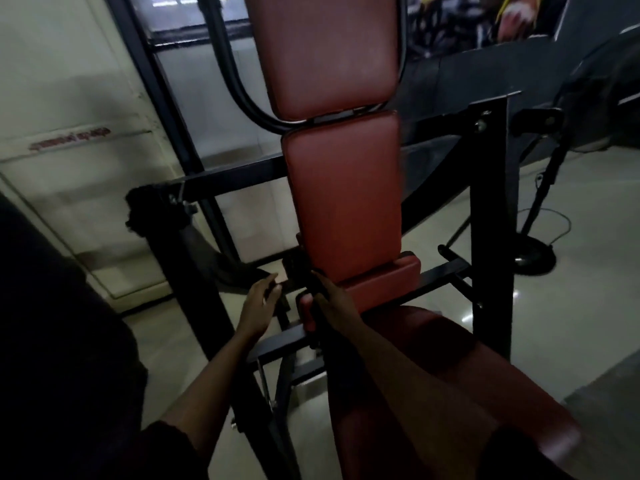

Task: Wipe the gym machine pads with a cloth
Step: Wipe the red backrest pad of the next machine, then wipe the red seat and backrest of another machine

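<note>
Two hands low down: right hand (pixel 334 301) grips what looks like a dark cloth (pixel 301 268) at the bottom corner of the red vinyl back pad (pixel 346 195), left hand (pixel 258 304) loose, empty. Guessing the upper red headrest pad (pixel 329 53) and red seat pad (pixel 450 358) aren't done yet.

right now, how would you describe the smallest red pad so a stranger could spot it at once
Start at the tall red backrest in the middle of the view, two long upright pads stacked one above the other. Follow it down to its foot, where the small pad lies crosswise, just behind the seat pad. Unlike those long pads, it is a short, low block.
</note>
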The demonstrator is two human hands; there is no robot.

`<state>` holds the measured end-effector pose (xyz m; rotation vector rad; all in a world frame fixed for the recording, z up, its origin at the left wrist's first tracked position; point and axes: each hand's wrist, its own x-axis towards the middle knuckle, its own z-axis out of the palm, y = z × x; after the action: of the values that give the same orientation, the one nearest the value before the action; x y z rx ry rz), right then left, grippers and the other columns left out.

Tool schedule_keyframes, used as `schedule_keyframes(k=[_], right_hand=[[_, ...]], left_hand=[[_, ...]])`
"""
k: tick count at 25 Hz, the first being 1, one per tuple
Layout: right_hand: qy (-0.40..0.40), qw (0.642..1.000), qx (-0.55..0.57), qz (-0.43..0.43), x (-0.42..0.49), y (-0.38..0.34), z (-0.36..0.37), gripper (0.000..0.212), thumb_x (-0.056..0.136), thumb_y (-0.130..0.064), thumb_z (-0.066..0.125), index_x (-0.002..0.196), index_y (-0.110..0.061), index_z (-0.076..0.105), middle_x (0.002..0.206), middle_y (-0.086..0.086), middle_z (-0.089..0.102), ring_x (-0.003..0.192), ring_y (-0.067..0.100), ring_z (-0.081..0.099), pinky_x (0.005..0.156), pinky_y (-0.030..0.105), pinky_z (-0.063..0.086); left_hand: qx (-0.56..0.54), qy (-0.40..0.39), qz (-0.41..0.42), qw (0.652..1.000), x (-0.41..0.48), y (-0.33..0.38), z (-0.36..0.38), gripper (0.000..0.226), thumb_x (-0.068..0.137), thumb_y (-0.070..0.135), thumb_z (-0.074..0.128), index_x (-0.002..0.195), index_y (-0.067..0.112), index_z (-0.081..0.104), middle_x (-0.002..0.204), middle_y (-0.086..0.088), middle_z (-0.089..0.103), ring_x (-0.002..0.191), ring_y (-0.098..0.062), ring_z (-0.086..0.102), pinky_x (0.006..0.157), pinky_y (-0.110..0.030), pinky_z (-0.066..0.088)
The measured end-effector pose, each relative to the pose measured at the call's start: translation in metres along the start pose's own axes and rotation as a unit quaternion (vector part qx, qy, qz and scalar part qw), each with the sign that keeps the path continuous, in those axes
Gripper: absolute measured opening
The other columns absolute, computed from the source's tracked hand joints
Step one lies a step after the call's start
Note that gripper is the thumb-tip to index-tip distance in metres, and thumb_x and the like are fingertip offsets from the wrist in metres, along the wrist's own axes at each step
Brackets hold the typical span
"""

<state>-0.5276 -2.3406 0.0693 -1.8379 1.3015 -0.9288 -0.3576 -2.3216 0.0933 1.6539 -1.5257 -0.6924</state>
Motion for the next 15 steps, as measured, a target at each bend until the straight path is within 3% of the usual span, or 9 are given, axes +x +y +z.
schedule_keyframes(k=[3, 7, 11, 15], right_hand=[[-0.099, 0.995, -0.018, 0.006, -0.047, -0.005, -0.002, 0.05, 0.094, -0.003, 0.045, 0.142, -0.013, 0.034, 0.144, 0.01, 0.041, 0.131, 0.024, 0.041, 0.097, 0.013, 0.026], [-0.245, 0.964, -0.099, -0.031, -0.102, 0.008, 0.037, 0.054, 0.091, -0.002, 0.048, 0.143, -0.014, 0.034, 0.143, 0.006, 0.043, 0.129, 0.024, 0.044, 0.098, 0.017, 0.03], [-0.348, 0.923, -0.158, -0.054, -0.153, 0.007, 0.102, 0.06, 0.086, -0.019, 0.049, 0.144, -0.018, 0.032, 0.145, 0.01, 0.041, 0.13, 0.026, 0.043, 0.096, 0.02, 0.032], [-0.438, 0.882, -0.15, -0.085, -0.207, -0.025, 0.171, 0.059, 0.084, -0.026, 0.049, 0.142, -0.02, 0.036, 0.144, 0.005, 0.044, 0.125, 0.02, 0.05, 0.095, 0.016, 0.033]], left_hand=[[0.087, -0.077, -0.042, 0.992, -0.058, -0.028, -0.018, 0.037, 0.094, 0.011, 0.049, 0.13, 0.002, 0.049, 0.134, -0.017, 0.048, 0.128, -0.029, 0.045, 0.104, -0.031, 0.035], [0.083, -0.073, -0.177, 0.978, -0.161, -0.087, -0.032, 0.039, 0.094, 0.015, 0.05, 0.132, 0.005, 0.048, 0.134, -0.013, 0.048, 0.124, -0.028, 0.049, 0.098, -0.026, 0.038], [0.097, -0.122, -0.296, 0.942, -0.265, -0.149, -0.057, 0.042, 0.096, 0.027, 0.046, 0.136, 0.014, 0.042, 0.145, -0.012, 0.034, 0.134, -0.025, 0.037, 0.108, -0.026, 0.031], [0.087, -0.045, -0.397, 0.913, -0.372, -0.183, -0.093, 0.05, 0.097, 0.032, 0.043, 0.143, 0.018, 0.031, 0.148, -0.013, 0.029, 0.136, -0.025, 0.034, 0.107, -0.024, 0.029]])
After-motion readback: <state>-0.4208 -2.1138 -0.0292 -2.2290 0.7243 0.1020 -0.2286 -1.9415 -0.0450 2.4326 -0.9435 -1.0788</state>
